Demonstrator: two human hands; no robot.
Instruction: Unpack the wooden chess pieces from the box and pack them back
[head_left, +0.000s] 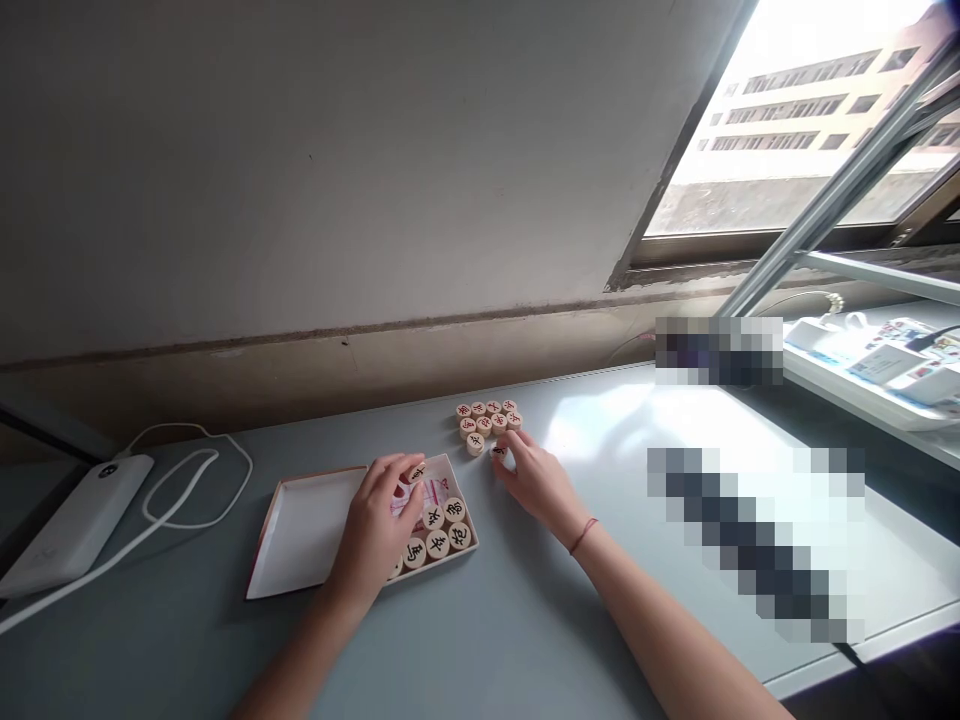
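My left hand (375, 515) is over the open box (471, 528), with a round wooden Chinese chess piece (417, 473) pinched between thumb and fingers. Several pieces with black characters, such as this one (438, 544), lie face up along the box's near and right sides; my hand hides its left part. Beyond the box, my right hand (541, 483) grips another black-marked chess piece (498, 451) at the tabletop. It is at the near right of a cluster of pieces with red characters (484, 424). One black-marked piece (475, 443) sits at the cluster's front left.
Left of the box lies its white-lined lid (307, 530). A white power bank (79, 520) with a looped white cable (191, 465) is on the desk's left side. A white shelf (862, 390) with small items stands at the right, near the window. Two areas are pixelated.
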